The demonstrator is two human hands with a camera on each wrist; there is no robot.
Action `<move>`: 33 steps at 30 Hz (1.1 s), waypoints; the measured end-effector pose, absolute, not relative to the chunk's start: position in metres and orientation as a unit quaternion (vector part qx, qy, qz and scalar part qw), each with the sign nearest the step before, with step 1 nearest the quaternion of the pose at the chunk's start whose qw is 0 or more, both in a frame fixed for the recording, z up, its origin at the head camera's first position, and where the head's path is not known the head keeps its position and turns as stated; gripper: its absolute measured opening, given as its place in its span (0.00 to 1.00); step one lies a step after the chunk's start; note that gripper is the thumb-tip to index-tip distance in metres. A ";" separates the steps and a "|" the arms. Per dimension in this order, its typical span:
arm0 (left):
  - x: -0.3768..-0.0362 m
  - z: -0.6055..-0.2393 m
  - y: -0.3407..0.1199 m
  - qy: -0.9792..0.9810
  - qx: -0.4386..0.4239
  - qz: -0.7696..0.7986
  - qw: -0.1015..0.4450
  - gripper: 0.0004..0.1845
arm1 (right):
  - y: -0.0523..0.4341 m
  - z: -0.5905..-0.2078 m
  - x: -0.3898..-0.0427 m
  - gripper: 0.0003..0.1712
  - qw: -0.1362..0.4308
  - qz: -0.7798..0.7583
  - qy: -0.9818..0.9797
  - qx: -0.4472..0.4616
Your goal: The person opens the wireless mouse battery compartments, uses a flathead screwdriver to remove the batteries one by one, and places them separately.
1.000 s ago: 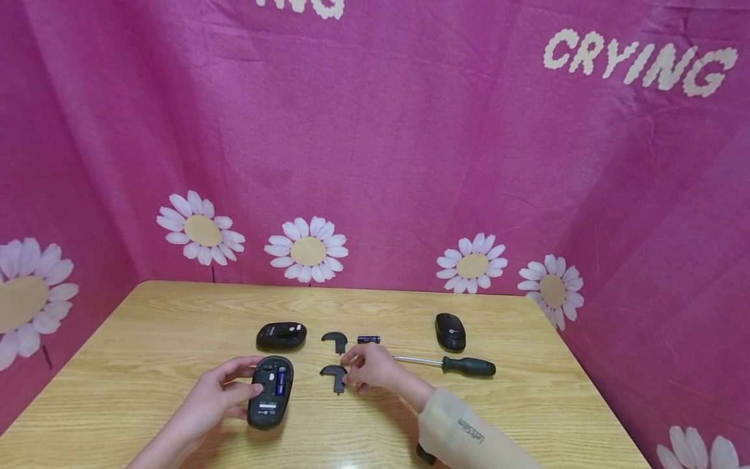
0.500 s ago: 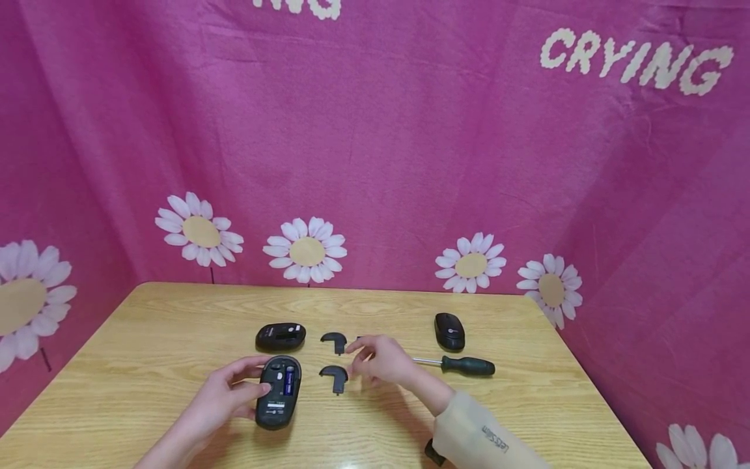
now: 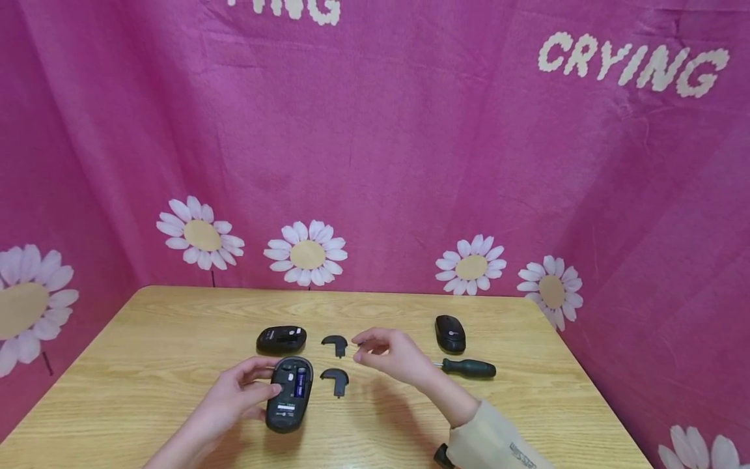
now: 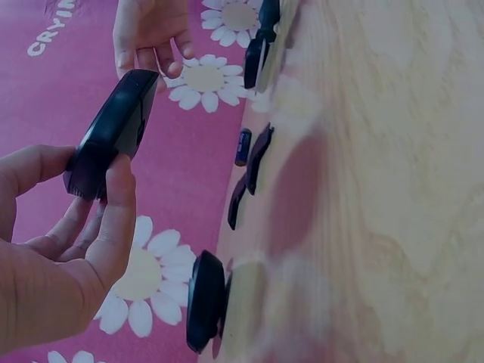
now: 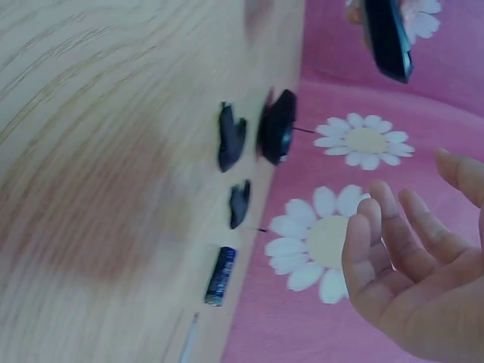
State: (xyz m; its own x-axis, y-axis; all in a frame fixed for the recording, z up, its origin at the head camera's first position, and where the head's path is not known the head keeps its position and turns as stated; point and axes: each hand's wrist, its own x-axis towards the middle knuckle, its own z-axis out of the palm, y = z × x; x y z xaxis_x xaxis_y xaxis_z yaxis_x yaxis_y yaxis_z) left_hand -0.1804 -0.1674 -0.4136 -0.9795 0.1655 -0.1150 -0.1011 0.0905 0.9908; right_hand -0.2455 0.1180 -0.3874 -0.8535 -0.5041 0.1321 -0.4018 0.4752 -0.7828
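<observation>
My left hand (image 3: 231, 397) grips a black computer mouse (image 3: 287, 413) by its side, thumb on the underside and fingers round the far edge. The mouse is held above the table with its underside up, and a blue battery (image 3: 301, 382) lies in its exposed compartment. To the right, my right hand (image 3: 395, 355) hovers over the table with relaxed, slightly bent fingers and holds nothing, as the right wrist view confirms. Two black battery covers (image 3: 336, 376) lie between the hands. A loose battery (image 5: 220, 277) is on the table, mostly hidden by the right hand in the head view.
Another mouse (image 3: 281, 340) lies underside up behind the left hand. A third mouse (image 3: 450, 334) sits upright at the back right. The green-handled screwdriver (image 3: 469, 369) lies in front of it. A dark object (image 3: 443, 456) shows partly beside the right sleeve.
My right hand has left the nearer battery cover and lifted back and to the right, fingers loosened. The left hand has carried the mouse a little to the right.
</observation>
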 end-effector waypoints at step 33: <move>-0.181 -0.389 -0.123 0.732 0.152 0.645 0.161 0.26 | 0.117 -0.372 -0.207 0.18 0.070 -0.467 0.839 -0.271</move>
